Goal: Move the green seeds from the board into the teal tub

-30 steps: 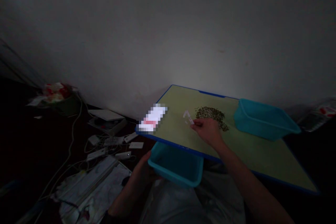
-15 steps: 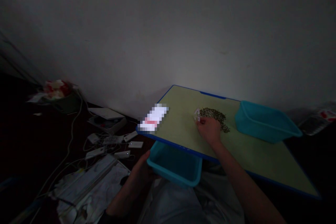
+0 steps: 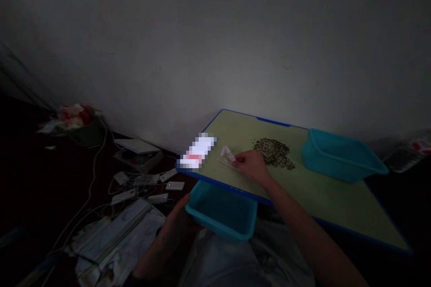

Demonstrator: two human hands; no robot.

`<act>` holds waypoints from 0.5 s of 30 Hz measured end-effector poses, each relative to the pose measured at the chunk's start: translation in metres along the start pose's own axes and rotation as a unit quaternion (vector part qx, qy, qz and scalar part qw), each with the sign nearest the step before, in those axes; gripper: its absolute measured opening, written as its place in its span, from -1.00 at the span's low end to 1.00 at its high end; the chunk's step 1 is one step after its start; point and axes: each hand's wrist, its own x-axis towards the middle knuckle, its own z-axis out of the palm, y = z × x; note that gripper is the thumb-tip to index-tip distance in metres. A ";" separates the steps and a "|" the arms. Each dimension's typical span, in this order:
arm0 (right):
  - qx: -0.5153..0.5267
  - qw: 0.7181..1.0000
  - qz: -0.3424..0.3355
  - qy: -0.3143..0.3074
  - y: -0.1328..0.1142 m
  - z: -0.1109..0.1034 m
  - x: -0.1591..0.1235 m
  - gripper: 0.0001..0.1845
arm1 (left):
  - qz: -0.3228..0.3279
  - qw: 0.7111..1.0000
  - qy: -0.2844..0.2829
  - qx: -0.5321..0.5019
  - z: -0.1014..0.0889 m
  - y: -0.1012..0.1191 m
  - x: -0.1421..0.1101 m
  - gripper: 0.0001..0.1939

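Centrally, right hand (image 3: 251, 166), fingers pinched on clear plastic piece (image 3: 227, 154); left hand (image 3: 180, 217) grips blue basin (image 3: 220, 226), fingers partly hidden.

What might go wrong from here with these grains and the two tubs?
The loose grains could scatter if the right hand, which holds a small whitish plastic piece close by, brushes them.

The lower tub might tip, since the left hand holds it at its left end only, as far as shows.

The upper tub seems near the table's right edge; a bump from the right arm might push it off.
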 end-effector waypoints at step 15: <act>0.094 0.991 -0.058 -0.082 -0.019 0.003 -0.030 -0.77 | 0.079 0.996 0.001 0.046 -0.022 -0.015 0.018 -0.44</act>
